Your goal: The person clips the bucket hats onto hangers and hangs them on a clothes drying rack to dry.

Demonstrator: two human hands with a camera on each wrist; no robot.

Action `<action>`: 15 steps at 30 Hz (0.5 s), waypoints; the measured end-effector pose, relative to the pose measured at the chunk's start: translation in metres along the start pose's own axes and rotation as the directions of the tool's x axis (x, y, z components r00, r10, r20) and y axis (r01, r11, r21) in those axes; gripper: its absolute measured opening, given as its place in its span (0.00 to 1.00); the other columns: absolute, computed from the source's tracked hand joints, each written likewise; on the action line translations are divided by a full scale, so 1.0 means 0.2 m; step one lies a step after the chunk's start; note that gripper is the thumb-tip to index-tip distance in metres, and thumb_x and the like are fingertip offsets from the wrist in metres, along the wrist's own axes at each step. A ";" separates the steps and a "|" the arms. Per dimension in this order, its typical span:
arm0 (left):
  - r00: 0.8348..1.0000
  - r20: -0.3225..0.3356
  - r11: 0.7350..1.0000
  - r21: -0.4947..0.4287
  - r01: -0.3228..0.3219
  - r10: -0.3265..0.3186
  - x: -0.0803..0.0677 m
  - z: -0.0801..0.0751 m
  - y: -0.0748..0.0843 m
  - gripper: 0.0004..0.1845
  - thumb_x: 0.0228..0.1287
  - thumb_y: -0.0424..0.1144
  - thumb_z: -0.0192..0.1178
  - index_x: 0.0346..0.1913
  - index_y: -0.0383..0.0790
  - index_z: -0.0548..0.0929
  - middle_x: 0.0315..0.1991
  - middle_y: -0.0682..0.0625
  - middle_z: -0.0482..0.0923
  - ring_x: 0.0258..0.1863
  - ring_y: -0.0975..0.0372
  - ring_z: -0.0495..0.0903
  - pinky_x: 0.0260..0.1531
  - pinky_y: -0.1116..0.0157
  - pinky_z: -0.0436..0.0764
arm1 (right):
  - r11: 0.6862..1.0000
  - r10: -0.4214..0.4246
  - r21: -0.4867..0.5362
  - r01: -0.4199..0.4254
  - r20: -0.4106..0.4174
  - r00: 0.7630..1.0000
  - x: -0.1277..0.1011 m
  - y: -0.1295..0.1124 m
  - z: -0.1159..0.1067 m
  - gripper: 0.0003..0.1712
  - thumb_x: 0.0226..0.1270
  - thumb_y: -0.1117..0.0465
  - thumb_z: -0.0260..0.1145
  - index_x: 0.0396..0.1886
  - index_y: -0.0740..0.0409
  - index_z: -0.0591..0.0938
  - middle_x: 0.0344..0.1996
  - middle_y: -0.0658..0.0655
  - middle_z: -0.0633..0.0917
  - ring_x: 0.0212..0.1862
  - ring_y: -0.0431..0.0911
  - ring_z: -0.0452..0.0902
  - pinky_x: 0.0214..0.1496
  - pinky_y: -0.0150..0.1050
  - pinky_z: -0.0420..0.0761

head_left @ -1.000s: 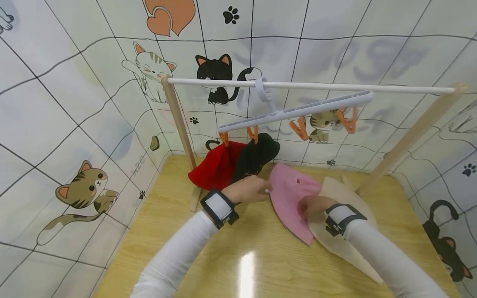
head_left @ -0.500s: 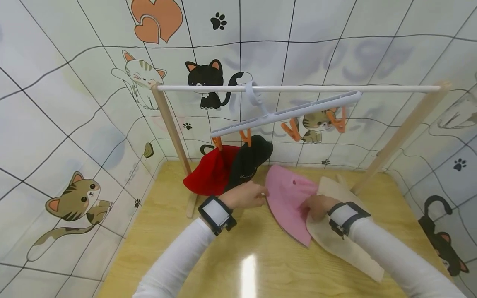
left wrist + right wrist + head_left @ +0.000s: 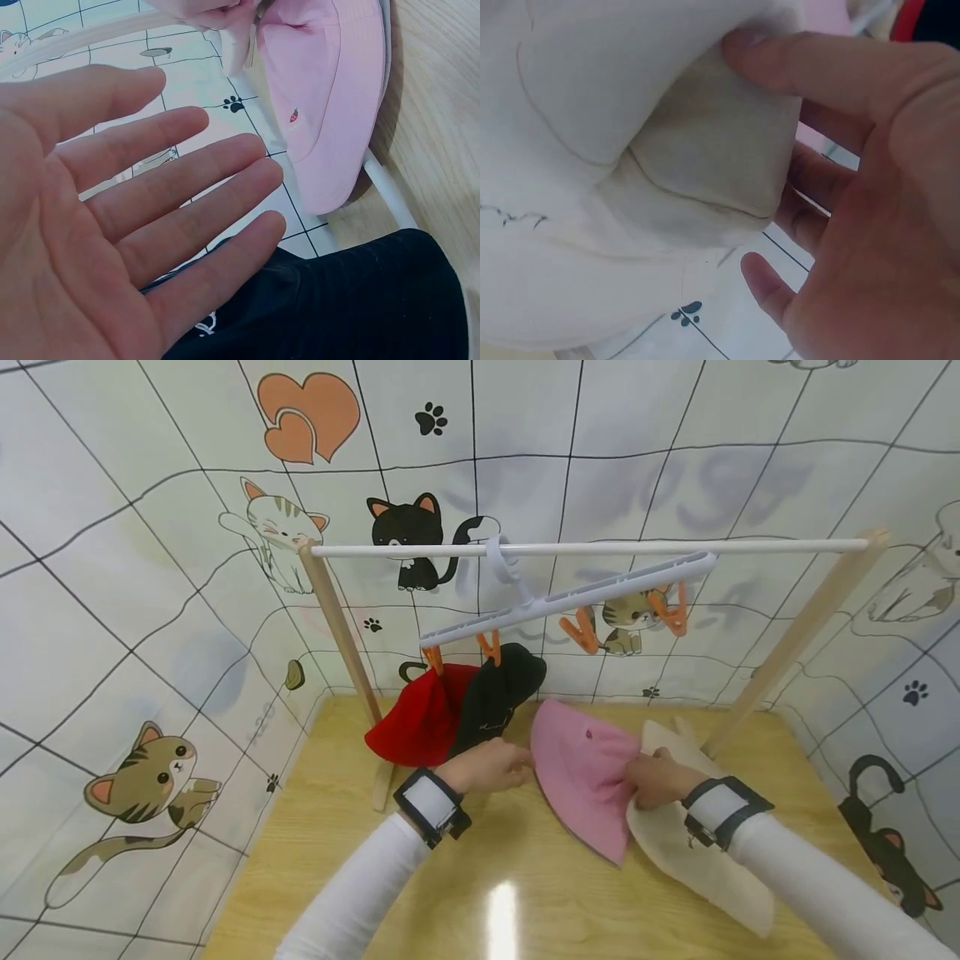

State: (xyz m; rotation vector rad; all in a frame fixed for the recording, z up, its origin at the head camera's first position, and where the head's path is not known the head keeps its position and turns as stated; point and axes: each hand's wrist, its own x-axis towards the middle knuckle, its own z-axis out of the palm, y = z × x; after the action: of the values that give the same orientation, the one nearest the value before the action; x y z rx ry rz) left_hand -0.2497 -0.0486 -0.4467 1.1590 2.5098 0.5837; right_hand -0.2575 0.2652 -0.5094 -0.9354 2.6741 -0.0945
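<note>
Pinching the pink hat (image 3: pixel 585 777) at its brim edge, my right hand (image 3: pixel 660 779) found it soft and floppy — left hand (image 3: pixel 487 766) spread flat beside it.

Wooden table (image 3: pixel 375 893), pink hat (image 3: pixel 581 777) and cream hat (image 3: pixel 697 868) on it

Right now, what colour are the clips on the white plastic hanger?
Orange. The clips on the white plastic hanger show best in the head view.
</note>
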 end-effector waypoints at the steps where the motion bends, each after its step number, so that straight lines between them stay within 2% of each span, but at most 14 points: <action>1: 1.000 0.003 1.000 -0.004 0.004 -0.004 0.00 0.00 0.00 0.13 0.67 0.33 0.59 0.53 0.39 0.81 0.26 0.55 0.75 0.22 0.67 0.70 0.29 0.72 0.73 | 1.000 -0.008 0.008 0.008 -0.010 1.000 -0.01 0.00 -0.01 0.14 0.39 0.70 0.64 0.14 0.49 0.70 0.18 0.43 0.68 0.29 0.42 0.63 0.41 0.53 0.63; 4: 1.000 0.007 1.000 -0.006 0.019 -0.019 0.01 0.01 0.00 0.13 0.67 0.33 0.58 0.53 0.40 0.81 0.25 0.55 0.75 0.23 0.66 0.70 0.28 0.72 0.73 | 0.999 -0.033 0.029 0.034 -0.027 0.999 -0.05 -0.01 -0.07 0.14 0.39 0.71 0.63 0.12 0.48 0.70 0.17 0.43 0.67 0.31 0.42 0.64 0.39 0.53 0.61; 5: 1.000 0.006 1.000 -0.001 0.022 -0.022 0.01 0.02 0.00 0.13 0.67 0.33 0.59 0.53 0.41 0.82 0.26 0.55 0.76 0.24 0.67 0.71 0.30 0.72 0.73 | 0.999 -0.040 0.027 0.041 -0.033 0.999 -0.07 -0.02 -0.10 0.13 0.40 0.70 0.63 0.12 0.48 0.72 0.17 0.43 0.68 0.33 0.44 0.65 0.41 0.56 0.61; 7: 1.000 0.004 1.000 0.006 0.022 -0.022 0.02 0.03 0.00 0.13 0.67 0.33 0.59 0.53 0.41 0.82 0.30 0.55 0.79 0.27 0.67 0.74 0.32 0.72 0.74 | 0.999 -0.038 0.003 0.038 -0.046 0.998 -0.10 -0.03 -0.14 0.11 0.42 0.69 0.64 0.15 0.47 0.76 0.19 0.41 0.71 0.36 0.46 0.67 0.45 0.61 0.61; 11: 1.000 -0.009 1.000 0.025 0.007 -0.007 0.03 0.04 0.00 0.13 0.66 0.33 0.59 0.53 0.40 0.83 0.38 0.53 0.83 0.34 0.67 0.78 0.38 0.71 0.76 | 0.999 -0.038 -0.042 0.033 -0.110 0.993 -0.14 -0.03 -0.21 0.10 0.45 0.67 0.64 0.25 0.46 0.83 0.27 0.40 0.79 0.43 0.51 0.72 0.54 0.71 0.54; 15: 1.000 -0.002 1.000 0.014 0.001 -0.001 0.04 0.04 0.01 0.14 0.66 0.33 0.59 0.54 0.38 0.82 0.38 0.52 0.83 0.28 0.68 0.76 0.35 0.72 0.76 | 1.000 -0.015 -0.010 0.014 -0.145 0.989 -0.16 -0.02 -0.27 0.10 0.49 0.68 0.64 0.30 0.50 0.84 0.33 0.46 0.83 0.48 0.55 0.75 0.57 0.74 0.48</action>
State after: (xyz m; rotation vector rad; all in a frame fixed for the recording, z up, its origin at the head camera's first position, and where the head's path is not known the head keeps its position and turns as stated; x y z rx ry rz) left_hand -0.2495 -0.0395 -0.4530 1.1622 2.5202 0.5685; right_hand -0.2485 0.2793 -0.4489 -0.9868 2.8030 -0.1595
